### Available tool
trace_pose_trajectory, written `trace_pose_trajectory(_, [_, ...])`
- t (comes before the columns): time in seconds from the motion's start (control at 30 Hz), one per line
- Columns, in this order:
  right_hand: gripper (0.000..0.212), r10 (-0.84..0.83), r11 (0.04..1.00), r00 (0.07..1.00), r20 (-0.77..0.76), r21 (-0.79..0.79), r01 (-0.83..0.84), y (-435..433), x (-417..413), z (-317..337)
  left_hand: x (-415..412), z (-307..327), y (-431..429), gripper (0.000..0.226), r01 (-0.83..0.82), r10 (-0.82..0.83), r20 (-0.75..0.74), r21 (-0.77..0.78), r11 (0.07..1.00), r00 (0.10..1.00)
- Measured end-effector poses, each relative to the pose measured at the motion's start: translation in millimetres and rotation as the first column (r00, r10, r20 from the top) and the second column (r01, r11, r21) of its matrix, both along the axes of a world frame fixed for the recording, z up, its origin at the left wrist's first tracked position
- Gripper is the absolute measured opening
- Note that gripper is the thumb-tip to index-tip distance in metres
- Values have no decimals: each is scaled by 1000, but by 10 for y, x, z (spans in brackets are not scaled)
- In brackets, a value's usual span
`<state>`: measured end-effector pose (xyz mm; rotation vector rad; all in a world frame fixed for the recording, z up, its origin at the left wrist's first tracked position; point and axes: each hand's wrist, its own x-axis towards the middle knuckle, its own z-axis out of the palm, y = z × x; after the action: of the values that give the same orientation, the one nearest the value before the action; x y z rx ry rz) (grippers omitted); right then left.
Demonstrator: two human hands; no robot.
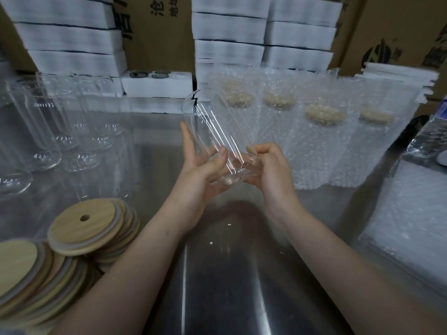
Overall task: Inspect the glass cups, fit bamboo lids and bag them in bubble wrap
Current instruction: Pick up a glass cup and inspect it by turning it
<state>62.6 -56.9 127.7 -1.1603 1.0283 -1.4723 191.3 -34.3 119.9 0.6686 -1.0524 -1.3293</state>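
The clear cylindrical glass cup point(208, 126) tilts mouth-first toward eleven o'clock, its side clasped by the left hand point(198, 175) and its base gripped by the curled right hand point(268, 170), with the round bamboo lids point(84, 221) at eight o'clock, nearer the left hand.

A shiny metal table point(232, 274) fills the bottom. White foam trays point(70, 39) are piled up at 11 o'clock, with more foam trays point(263, 35) at 1 o'clock. Big brown boxes point(159, 32) stand behind them at 12 o'clock. A plastic water bottle point(433, 136) sits at 3 o'clock.
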Motion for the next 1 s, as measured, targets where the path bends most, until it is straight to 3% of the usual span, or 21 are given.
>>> trace_pose_trajectory(0.13, [27,-23,1000,1000,-18,16,24,-7,10,-18,2,-16,-11,97,-32,31,-12,-26,999,999])
trace_pose_trajectory(0.4, [34,-93,996,973,-210,-17,92,-27,-7,-47,-20,-82,-93,100,-173,173,16,-39,984,985])
trace_pose_trajectory(0.53, [36,-101,995,949,-299,-46,92,-38,20,-86,-4,-72,-81,76,-271,276,65,-77,960,959])
trace_pose_trajectory(0.6, [36,-96,995,931,-352,-51,83,-33,26,-98,5,-58,-76,74,-317,324,121,-77,945,938])
trace_pose_trajectory(0.77, [40,-74,997,865,-497,-69,45,-12,44,-133,22,-63,-110,72,-455,457,138,-50,889,879])
trace_pose_trajectory(1.0, [47,-44,991,721,-692,-123,-57,-4,78,-241,105,-136,-184,73,-590,604,247,-137,796,757])
